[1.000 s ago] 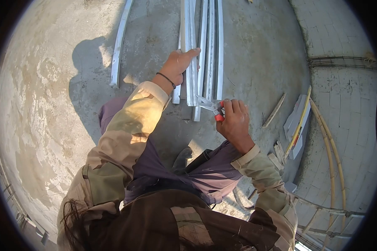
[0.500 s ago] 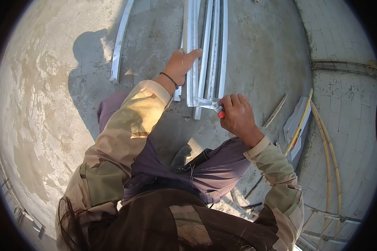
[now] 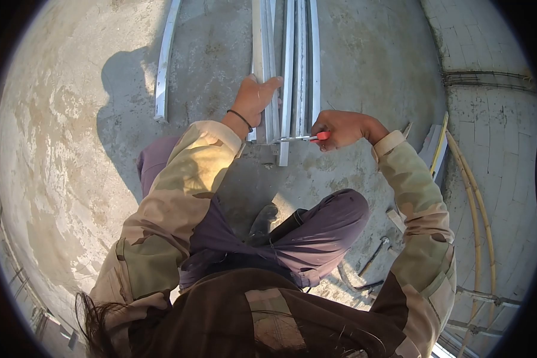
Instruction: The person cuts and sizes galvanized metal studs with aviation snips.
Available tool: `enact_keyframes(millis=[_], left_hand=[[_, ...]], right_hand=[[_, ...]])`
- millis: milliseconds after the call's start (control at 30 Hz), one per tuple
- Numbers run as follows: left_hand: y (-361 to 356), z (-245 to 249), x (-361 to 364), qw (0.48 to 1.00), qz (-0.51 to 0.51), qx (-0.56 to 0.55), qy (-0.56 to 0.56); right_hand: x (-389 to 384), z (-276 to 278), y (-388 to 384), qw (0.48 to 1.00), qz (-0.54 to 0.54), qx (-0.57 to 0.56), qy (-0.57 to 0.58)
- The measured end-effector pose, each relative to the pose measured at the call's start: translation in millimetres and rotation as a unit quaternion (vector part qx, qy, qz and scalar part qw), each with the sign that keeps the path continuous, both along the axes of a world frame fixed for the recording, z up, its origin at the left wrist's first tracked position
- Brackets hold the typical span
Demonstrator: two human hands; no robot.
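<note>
My left hand [image 3: 253, 102] is wrapped around a long metal channel [image 3: 260, 48], thumb laid across its top, near the channel's near end. My right hand [image 3: 342, 129] is closed around the red handles of a pair of metal snips [image 3: 304, 138]. The snips point left, and their silver jaws meet the end of the held channel. How far the jaws are apart is too small to tell. Just right of the held piece lie several more metal channels [image 3: 301, 65], one reaching closer to me than the rest.
A separate metal channel [image 3: 163, 77] lies to the left on the concrete floor [image 3: 221, 36]. Bamboo strips [image 3: 468, 173] and a yellow strip [image 3: 440, 143] lie at the right. A hammer-like tool [image 3: 374, 255] rests beside my bent knee. Thin rods [image 3: 489, 77] run along the right.
My right hand has turned and moved up, its elbow swinging outward. The snips now lie flatter against the channel's end. My left hand keeps its hold, and the view has shifted slightly.
</note>
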State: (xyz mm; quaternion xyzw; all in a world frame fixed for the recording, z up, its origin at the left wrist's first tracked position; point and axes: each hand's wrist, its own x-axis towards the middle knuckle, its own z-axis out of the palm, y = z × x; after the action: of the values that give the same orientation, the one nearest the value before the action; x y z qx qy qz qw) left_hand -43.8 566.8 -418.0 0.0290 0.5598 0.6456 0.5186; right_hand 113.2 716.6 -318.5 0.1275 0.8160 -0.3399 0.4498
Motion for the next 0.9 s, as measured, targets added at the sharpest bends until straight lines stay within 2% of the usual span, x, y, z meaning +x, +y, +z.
enact_keyframes(millis=[33, 67, 133, 167, 200, 233, 267, 300, 367, 433, 500, 533, 567, 600, 633, 700, 733, 800, 900], left_hand=[[-1, -4, -2, 1.0, -0.006, -0.001, 0.001], [-2, -7, -5, 1.0, -0.008, -0.002, 0.002], [-5, 2, -9, 1.0, -0.005, -0.005, -0.004], [-7, 8, -12, 1.0, -0.007, -0.01, -0.014], [-8, 13, -16, 1.0, -0.003, -0.008, -0.013], [-8, 18, -20, 0.998, -0.001, 0.006, -0.058], [-7, 22, -24, 0.994, 0.002, 0.022, -0.104], [-7, 23, -27, 0.994, 0.007, 0.027, -0.103], [-7, 22, -30, 0.976, 0.039, 0.119, -0.177], [-6, 29, -35, 0.977, 0.015, 0.149, -0.15], [-4, 35, -31, 0.976, -0.015, 0.178, -0.121], [-1, 39, -30, 0.984, -0.005, 0.161, -0.073], [2, 42, -30, 0.989, 0.007, 0.144, -0.023], [4, 43, -30, 0.987, 0.016, 0.156, -0.044], [5, 44, -30, 0.986, 0.018, 0.159, -0.044], [5, 44, -30, 0.984, 0.026, 0.164, -0.062], [5, 44, -30, 0.984, 0.026, 0.164, -0.062], [4, 46, -30, 0.982, 0.04, 0.176, -0.063], [3, 46, -34, 0.984, 0.033, 0.165, -0.063]], right_hand=[[-2, -3, 1, 0.997, -0.036, -0.029, -0.057], [-2, -4, 0, 0.997, -0.035, -0.029, -0.055], [2, -3, -6, 0.996, 0.041, -0.017, 0.073], [12, -7, -9, 0.996, 0.046, -0.017, 0.074], [30, -14, -10, 0.991, -0.003, -0.022, 0.135], [47, -15, -12, 0.979, -0.05, -0.026, 0.196], [61, -9, -15, 0.979, -0.045, 0.001, 0.201], [72, -2, -18, 0.977, -0.038, 0.03, 0.207], [95, 7, -33, 0.966, -0.036, 0.066, 0.246], [100, 21, -43, 0.954, -0.039, 0.099, 0.28], [94, 38, -58, 0.905, 0.02, 0.219, 0.365], [88, 47, -65, 0.903, 0.02, 0.223, 0.366], [80, 55, -71, 0.862, 0.066, 0.252, 0.436], [71, 61, -76, 0.812, 0.113, 0.277, 0.501], [60, 65, -83, 0.811, 0.117, 0.278, 0.501], [45, 67, -94, 0.697, 0.21, 0.228, 0.647], [43, 58, -88, 0.697, 0.21, 0.228, 0.646], [42, 32, -71, 0.8, 0.112, 0.322, 0.494], [44, 28, -64, 0.772, 0.124, 0.28, 0.557]])
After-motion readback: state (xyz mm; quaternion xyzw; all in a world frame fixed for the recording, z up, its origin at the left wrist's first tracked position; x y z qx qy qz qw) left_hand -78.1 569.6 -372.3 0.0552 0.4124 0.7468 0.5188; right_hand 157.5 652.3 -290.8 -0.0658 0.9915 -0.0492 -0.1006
